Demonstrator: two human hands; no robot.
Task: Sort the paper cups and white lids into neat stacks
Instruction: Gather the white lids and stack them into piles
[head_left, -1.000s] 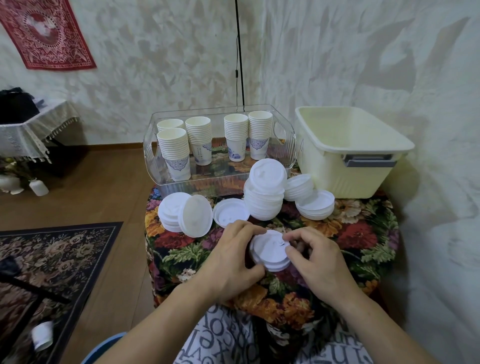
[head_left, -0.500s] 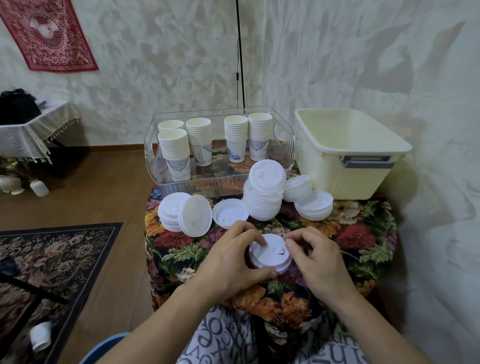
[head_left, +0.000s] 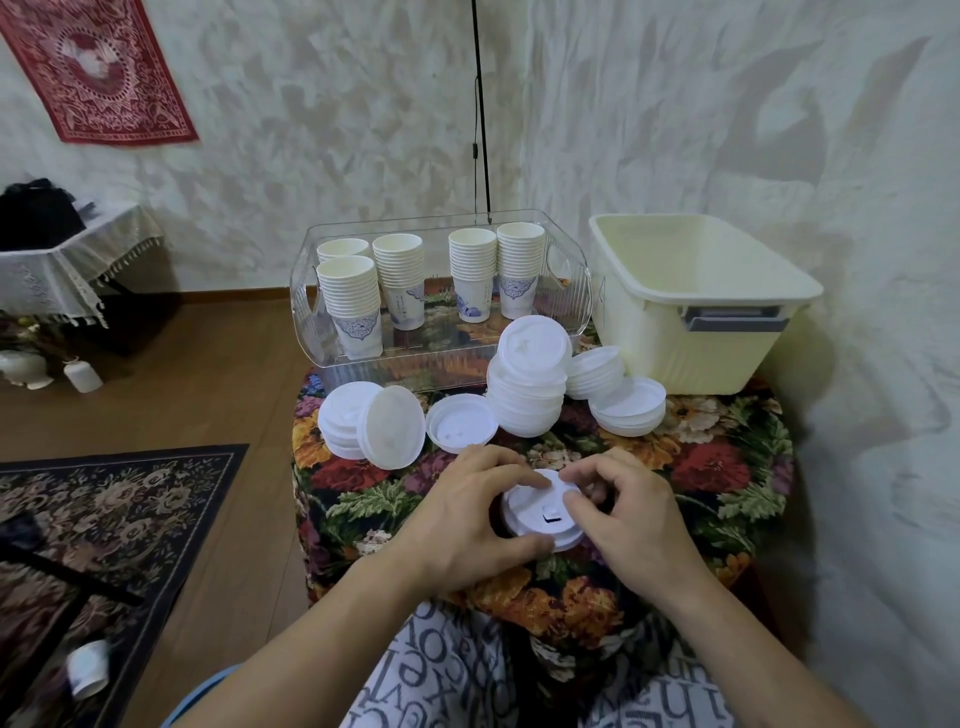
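Left hand (head_left: 462, 519) and right hand (head_left: 628, 509), fingers curled around lid stack (head_left: 540, 512)

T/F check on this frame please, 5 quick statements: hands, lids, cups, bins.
1. Both hands hold one small stack of lids. True: the left hand and right hand grip it from either side.
2. The cup stacks stand in the cream tub. False: they stand in the clear tray; the cream tub shows no cups.
3. One single lid lies upside down on the cloth. True.
4. The tallest lid stack sits to the left of every other lid. False: it is near the middle, with lids on both sides.
5. A lid leans tilted against the leftmost lid stack. True.
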